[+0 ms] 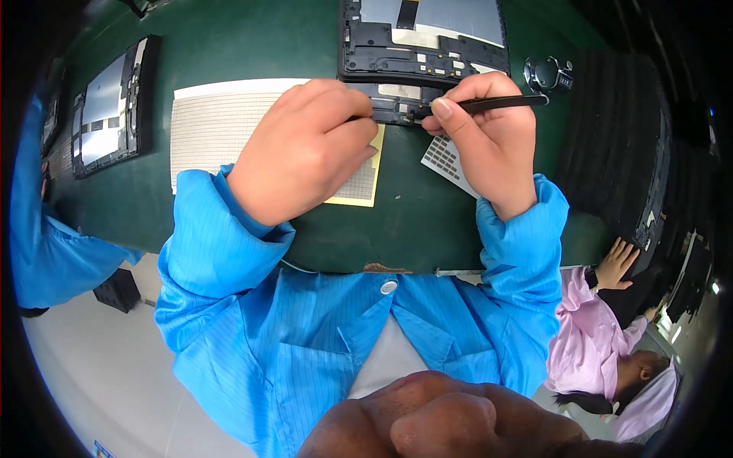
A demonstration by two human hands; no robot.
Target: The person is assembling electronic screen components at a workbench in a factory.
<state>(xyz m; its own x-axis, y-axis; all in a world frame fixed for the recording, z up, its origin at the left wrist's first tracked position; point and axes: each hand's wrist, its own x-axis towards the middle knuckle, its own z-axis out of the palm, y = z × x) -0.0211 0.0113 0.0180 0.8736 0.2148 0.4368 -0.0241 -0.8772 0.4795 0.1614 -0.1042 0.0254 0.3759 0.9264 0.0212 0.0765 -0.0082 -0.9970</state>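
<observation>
My right hand (492,133) pinches black tweezers (508,101) between thumb and fingers, their tips down on a black plastic housing (398,90) with small metal and white parts. My left hand (305,149) is closed, its fingers curled together at the left end of that housing; what they hold, if anything, is hidden. Beneath the left hand lies a sheet of small grid-cut pieces (210,130) on pale backing, and a yellow-edged sheet (353,201) pokes out beside it. Partly under my right hand is a smaller pale sheet with grey rectangles (447,160).
A larger black device housing (374,46) with a silvery panel lies just beyond my hands. Another housing (107,107) sits at the left. A round metal object (544,74) and a stack of black housings (615,145) stand right, where a person in pink (584,336) touches the stack.
</observation>
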